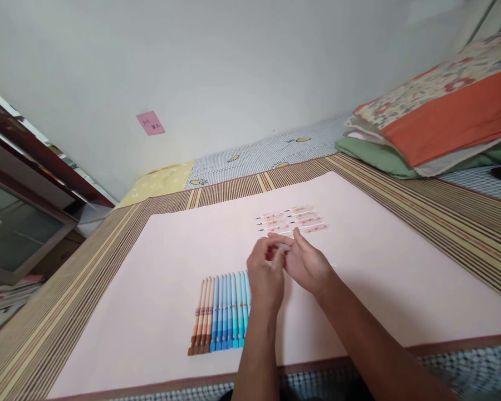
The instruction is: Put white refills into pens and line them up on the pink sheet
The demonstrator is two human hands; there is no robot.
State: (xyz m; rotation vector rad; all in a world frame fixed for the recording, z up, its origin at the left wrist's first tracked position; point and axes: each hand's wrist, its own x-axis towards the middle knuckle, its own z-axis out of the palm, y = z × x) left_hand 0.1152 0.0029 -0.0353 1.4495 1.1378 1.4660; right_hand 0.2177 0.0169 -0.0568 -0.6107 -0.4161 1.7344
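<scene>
At the middle of the smooth pink sheet [401, 289], the left hand [266, 273] and right hand [307, 262] pinch a slim translucent pen [282, 245] between closed fingertips; matte blue and orange pens [221, 312] lie side by side near the front edge.

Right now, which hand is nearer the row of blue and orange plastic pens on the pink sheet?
Left. The left hand overlaps the right end of the pen row; the right hand is farther right, clear of it.
</scene>
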